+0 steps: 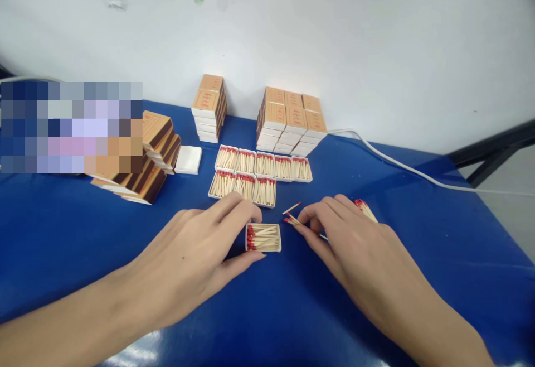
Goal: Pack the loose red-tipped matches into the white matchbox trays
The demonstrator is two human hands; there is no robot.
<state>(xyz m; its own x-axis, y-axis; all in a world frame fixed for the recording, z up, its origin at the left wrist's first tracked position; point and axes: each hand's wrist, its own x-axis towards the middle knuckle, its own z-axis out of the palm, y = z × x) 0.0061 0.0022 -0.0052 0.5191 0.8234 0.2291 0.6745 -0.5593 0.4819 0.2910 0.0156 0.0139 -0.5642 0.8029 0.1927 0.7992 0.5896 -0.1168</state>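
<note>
My left hand (204, 247) is closed around the left end of a white matchbox tray (279, 238), thumb along its near side and fingers at its far side. Red-headed matches (263, 237) lie in that tray, heads to the left. To the right, my right hand (346, 238) pinches a few matches (291, 219) between thumb and forefinger, their red heads pointing left. A single loose match (291, 208) lies on the table just beyond those fingertips. Another bunch of matches (364, 209) shows behind the right hand, partly hidden by it.
Two rows of match-filled trays (264, 164) stand beyond my hands. Closed matchboxes are stacked in a tall pile (208, 105), a wider block (292, 119) and a leaning heap (156, 138). A white tray (188, 160) lies left. A white cable (401, 160) crosses the blue table (438, 233).
</note>
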